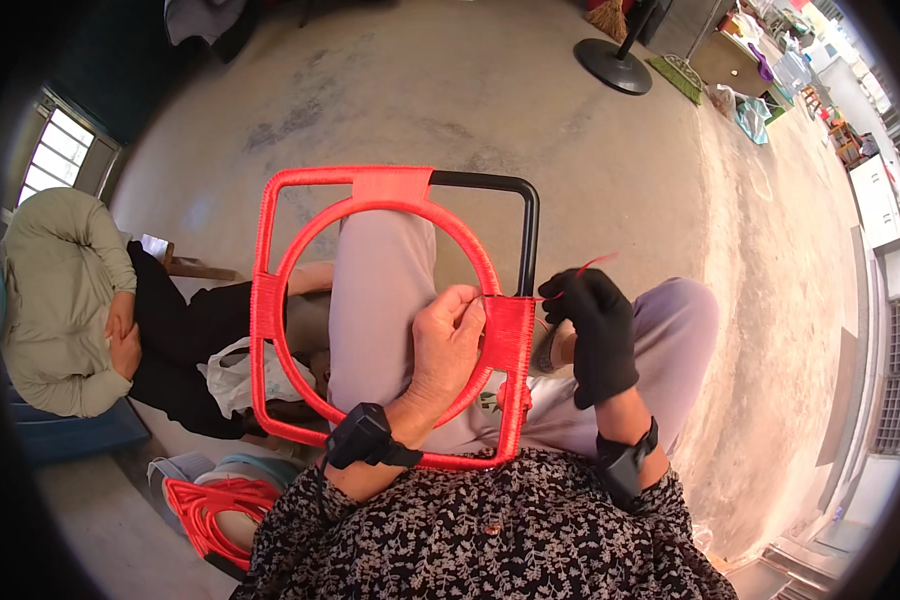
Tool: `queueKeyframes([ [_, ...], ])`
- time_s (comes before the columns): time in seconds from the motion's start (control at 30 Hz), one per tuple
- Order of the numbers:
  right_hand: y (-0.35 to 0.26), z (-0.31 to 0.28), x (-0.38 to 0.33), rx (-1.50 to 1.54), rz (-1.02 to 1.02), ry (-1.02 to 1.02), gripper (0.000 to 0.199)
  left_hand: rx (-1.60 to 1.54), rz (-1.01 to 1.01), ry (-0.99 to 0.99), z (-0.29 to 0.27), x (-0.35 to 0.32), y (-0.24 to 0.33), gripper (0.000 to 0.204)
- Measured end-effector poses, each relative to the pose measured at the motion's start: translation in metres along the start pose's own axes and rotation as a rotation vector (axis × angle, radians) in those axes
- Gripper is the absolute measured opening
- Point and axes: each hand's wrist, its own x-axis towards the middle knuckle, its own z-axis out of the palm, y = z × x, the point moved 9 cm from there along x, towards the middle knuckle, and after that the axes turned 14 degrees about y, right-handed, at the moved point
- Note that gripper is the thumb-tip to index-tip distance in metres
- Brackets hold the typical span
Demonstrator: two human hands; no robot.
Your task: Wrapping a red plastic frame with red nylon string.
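A square tube frame point(262, 240) with an inner ring lies over my lap, mostly bound in red cord. Bare black tube point(528, 235) shows along its top right corner. My left hand point(443, 348), ungloved, pinches thumb and fingers at the ring's right side, by the top edge of a red woven panel point(510, 340). A thin dark line runs along that edge; whether it is a needle I cannot tell. Just right of the frame, my right hand point(602, 335), in a black glove, is closed on a red strand point(600, 262), its loose end sticking up.
Bundled red cord point(225, 505) sits at my lower left. Beside me on the left is a seated person point(70, 300) with clasped hands, near a white plastic bag point(245, 378). A round black stand base point(613, 68) and a broom point(678, 78) are at the far right.
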Motion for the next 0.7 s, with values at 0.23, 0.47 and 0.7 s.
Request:
queueKeyframes([
  [0.23, 0.077, 0.016, 0.015, 0.028, 0.384, -0.186, 0.026, 0.159, 0.107, 0.045, -0.002, 0.002, 0.002, 0.017],
  [0.47, 0.069, 0.035, 0.01, -0.206, 0.425, -0.523, 0.026, -0.139, -0.23, -0.043, 0.009, -0.003, -0.013, 0.018],
  [0.7, 0.062, 0.039, 0.007, -0.087, 0.434, -0.492, 0.024, -0.275, -0.257, -0.019, 0.005, -0.004, -0.008, 0.018],
])
